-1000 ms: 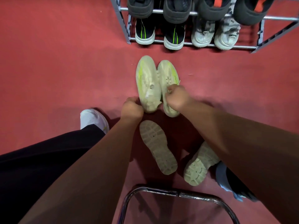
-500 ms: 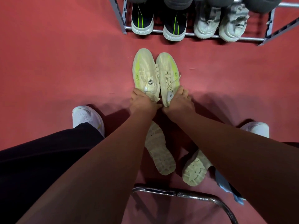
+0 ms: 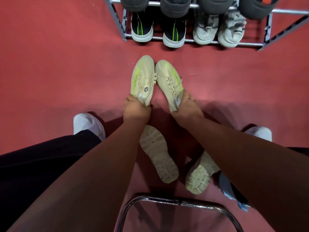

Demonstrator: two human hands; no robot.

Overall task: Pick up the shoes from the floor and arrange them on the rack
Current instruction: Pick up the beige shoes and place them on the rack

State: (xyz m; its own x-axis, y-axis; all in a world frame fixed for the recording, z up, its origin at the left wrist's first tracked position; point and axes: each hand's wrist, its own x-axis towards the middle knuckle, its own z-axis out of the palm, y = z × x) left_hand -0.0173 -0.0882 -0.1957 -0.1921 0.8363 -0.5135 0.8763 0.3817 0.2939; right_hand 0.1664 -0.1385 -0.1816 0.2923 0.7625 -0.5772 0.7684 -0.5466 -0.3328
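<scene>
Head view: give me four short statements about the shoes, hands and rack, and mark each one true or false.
1. Each hand, left hand and right hand, has a grip on one pale cream sneaker with neon-yellow streaks. True.
2. The grey metal shoe rack stands empty. False: its bottom rail holds four shoes.
3. Two pale shoes lie sole-up on the red floor. True.
4. The held sneakers point toward the person. False: toes point toward the rack.
</scene>
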